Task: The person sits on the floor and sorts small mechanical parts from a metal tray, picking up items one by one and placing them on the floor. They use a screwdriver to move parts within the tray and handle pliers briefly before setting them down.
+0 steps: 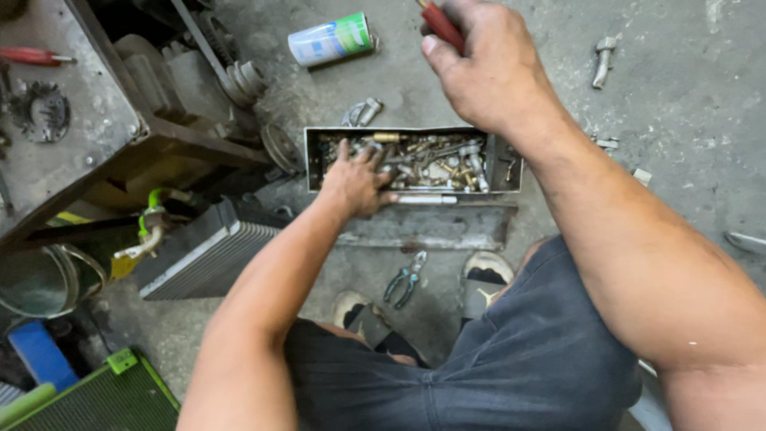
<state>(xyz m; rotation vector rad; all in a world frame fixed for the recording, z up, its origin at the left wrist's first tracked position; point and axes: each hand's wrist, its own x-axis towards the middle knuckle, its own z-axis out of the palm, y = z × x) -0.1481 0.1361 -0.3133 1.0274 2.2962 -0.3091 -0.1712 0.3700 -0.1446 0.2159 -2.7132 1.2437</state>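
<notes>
The left hand (357,182), fingers spread, is rummaging among brass fittings in the metal tray (413,160) on the floor, the right hand (479,60) gripping a red-handled tool (440,24); picking one fitting calls for a pinch.

You are over a stained grey concrete floor (686,88). On it sits an open rectangular metal box (413,160) of brass and steel fittings. Near you lie blue-handled pliers (405,278). Far off lies a white-and-green spray can (330,38), with a bent metal fitting (603,61) at far right. A finned grey radiator core (203,254) rests left.
</notes>
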